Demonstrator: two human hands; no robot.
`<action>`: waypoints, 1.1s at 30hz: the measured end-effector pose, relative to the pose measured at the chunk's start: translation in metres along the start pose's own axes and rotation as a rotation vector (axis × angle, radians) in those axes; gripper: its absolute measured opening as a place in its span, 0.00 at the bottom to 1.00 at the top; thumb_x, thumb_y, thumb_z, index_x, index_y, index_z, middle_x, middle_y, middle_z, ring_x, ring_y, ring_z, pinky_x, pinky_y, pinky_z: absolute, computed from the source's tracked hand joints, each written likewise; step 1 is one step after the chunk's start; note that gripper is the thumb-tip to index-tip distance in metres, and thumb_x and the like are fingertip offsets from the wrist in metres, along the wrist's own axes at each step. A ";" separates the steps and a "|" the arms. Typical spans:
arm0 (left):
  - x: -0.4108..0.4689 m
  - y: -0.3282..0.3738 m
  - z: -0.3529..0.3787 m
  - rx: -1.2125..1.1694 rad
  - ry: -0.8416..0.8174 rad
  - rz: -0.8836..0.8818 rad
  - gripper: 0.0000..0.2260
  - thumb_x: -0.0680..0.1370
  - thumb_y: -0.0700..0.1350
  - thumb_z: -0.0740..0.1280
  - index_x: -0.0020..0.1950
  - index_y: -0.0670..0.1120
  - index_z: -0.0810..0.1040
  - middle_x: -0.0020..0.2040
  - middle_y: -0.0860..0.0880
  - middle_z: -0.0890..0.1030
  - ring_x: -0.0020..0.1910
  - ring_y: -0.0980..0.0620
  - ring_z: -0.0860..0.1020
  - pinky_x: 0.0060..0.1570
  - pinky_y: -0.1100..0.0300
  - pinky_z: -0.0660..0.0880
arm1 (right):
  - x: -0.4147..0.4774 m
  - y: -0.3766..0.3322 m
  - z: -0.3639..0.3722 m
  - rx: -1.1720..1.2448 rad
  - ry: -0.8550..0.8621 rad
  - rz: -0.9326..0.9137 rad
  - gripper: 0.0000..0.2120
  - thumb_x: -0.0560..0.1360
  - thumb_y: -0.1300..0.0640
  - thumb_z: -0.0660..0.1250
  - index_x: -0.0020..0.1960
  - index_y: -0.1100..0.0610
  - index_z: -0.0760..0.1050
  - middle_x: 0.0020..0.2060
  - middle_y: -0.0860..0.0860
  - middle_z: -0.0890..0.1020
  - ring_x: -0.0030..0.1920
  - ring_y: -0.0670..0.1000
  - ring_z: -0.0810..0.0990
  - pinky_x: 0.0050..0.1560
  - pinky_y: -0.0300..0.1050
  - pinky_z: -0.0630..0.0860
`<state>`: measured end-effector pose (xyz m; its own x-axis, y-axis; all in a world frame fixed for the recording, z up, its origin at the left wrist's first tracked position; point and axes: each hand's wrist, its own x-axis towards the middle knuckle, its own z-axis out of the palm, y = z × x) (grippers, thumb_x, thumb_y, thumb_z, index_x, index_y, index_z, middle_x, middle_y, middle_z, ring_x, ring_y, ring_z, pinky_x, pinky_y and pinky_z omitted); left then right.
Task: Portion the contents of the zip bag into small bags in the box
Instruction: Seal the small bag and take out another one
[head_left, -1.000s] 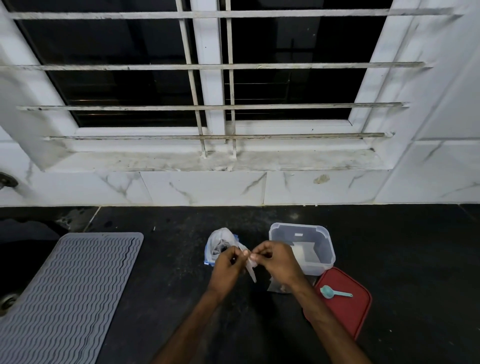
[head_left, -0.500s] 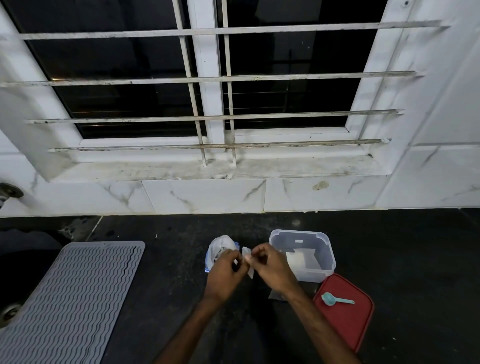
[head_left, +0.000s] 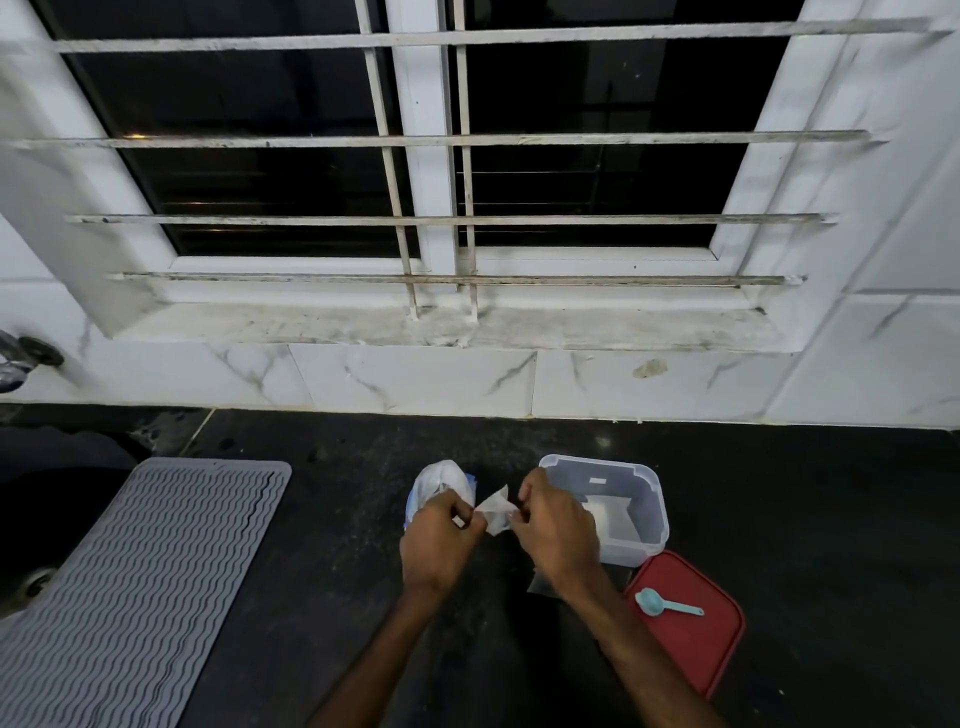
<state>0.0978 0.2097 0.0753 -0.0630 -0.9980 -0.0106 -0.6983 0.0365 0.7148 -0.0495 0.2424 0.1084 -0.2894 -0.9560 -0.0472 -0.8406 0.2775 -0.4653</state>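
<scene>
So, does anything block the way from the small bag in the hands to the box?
Nothing visible does. The left hand and right hand pinch the small bag just left of the box, whose top is open; its red lid lies aside.

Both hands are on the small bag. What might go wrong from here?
1. The left hand and right hand pinch the small bag in mid-air, outside the box; a slip would likely drop it on the counter.
2. The zip bag sits close behind the left hand; a nudge may tip it.
</scene>
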 end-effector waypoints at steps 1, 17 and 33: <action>-0.001 0.003 0.003 0.007 0.007 -0.005 0.08 0.73 0.52 0.71 0.37 0.52 0.76 0.39 0.56 0.81 0.38 0.62 0.79 0.40 0.59 0.76 | 0.000 -0.002 0.001 -0.053 -0.016 -0.066 0.14 0.76 0.51 0.69 0.59 0.51 0.69 0.57 0.50 0.79 0.57 0.50 0.78 0.57 0.44 0.77; 0.006 0.016 -0.004 0.117 -0.113 0.040 0.10 0.75 0.53 0.71 0.36 0.53 0.73 0.38 0.56 0.78 0.38 0.60 0.76 0.34 0.67 0.67 | -0.005 0.033 -0.008 -0.465 -0.423 -0.338 0.28 0.80 0.52 0.62 0.77 0.45 0.56 0.72 0.59 0.65 0.70 0.61 0.68 0.68 0.58 0.67; 0.011 0.031 -0.013 0.231 -0.078 0.221 0.09 0.75 0.53 0.70 0.39 0.52 0.75 0.42 0.57 0.77 0.43 0.59 0.77 0.41 0.63 0.73 | 0.008 0.014 -0.005 -0.469 -0.400 -0.331 0.18 0.80 0.50 0.63 0.68 0.52 0.70 0.61 0.57 0.76 0.60 0.58 0.77 0.63 0.57 0.74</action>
<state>0.0845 0.1994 0.1064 -0.2796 -0.9577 0.0674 -0.8041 0.2719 0.5287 -0.0655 0.2389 0.1062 0.1311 -0.9340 -0.3324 -0.9904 -0.1087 -0.0852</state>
